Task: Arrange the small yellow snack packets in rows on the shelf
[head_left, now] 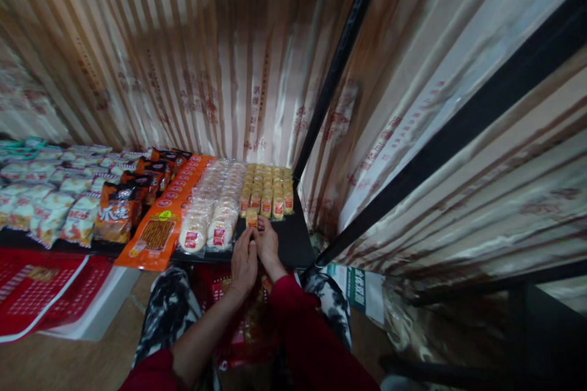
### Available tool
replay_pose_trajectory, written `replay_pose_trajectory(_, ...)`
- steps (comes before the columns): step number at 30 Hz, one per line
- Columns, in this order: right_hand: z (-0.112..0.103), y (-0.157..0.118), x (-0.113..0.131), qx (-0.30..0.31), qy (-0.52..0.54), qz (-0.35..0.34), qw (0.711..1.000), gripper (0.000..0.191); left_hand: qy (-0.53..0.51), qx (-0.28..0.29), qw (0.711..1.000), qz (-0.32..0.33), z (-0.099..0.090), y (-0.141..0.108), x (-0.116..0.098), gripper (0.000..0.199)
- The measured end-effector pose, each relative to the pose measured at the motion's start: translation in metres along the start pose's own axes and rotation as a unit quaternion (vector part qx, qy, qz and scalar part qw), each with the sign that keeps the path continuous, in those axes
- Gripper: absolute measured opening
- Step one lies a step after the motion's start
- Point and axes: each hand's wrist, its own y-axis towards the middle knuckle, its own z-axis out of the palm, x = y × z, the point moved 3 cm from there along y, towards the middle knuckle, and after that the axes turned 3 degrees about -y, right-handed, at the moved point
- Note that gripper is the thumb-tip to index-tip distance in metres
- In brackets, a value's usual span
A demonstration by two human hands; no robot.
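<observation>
A small yellow wrapped snack packet (pixel 252 217) with a red label stands upright at the front of the dark shelf. My right hand (pixel 266 241) is closed on its lower right side. Just below the packet, my left hand (pixel 244 261) has its fingers drawn together against it; the fingertips are partly hidden. Rows of matching yellow packets (pixel 266 203) are lined up right behind my hands. To the left lie two rows of round white wrapped cakes (pixel 222 231) with red labels.
A flat orange snack bag (pixel 158 235) overhangs the shelf's (pixel 293 238) front edge. Brown bags (pixel 120 211) and white bags (pixel 50 211) fill the left. Red baskets (pixel 98 275) stand below, one between my knees. A black post (pixel 342 61) rises at the right by a pleated curtain (pixel 238 73).
</observation>
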Motion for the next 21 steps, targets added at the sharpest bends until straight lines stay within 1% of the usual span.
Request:
replay_pose_trajectory(9, 0.015, 0.015, 0.001, 0.019, 0.016, -0.015, 1.000, 0.030, 0.033, 0.013, 0.999, 0.003, 0.004, 0.009, 0.007, 0.043)
replay_pose_trajectory(13, 0.022, 0.018, 0.002, 0.021, 0.020, -0.025, 0.999, 0.028, 0.015, 0.006, 1.000, 0.009, 0.003, 0.015, 0.011, 0.044)
replay_pose_trajectory(16, 0.024, 0.020, 0.003, 0.013, 0.018, -0.026, 0.999, 0.028, 0.002, 0.008, 1.000, 0.006, 0.001, 0.020, 0.013, 0.043)
replay_pose_trajectory(21, 0.023, 0.022, 0.004, 0.001, 0.012, -0.030, 0.999, 0.028, 0.009, 0.019, 1.000, -0.003, 0.001, 0.023, 0.013, 0.044)
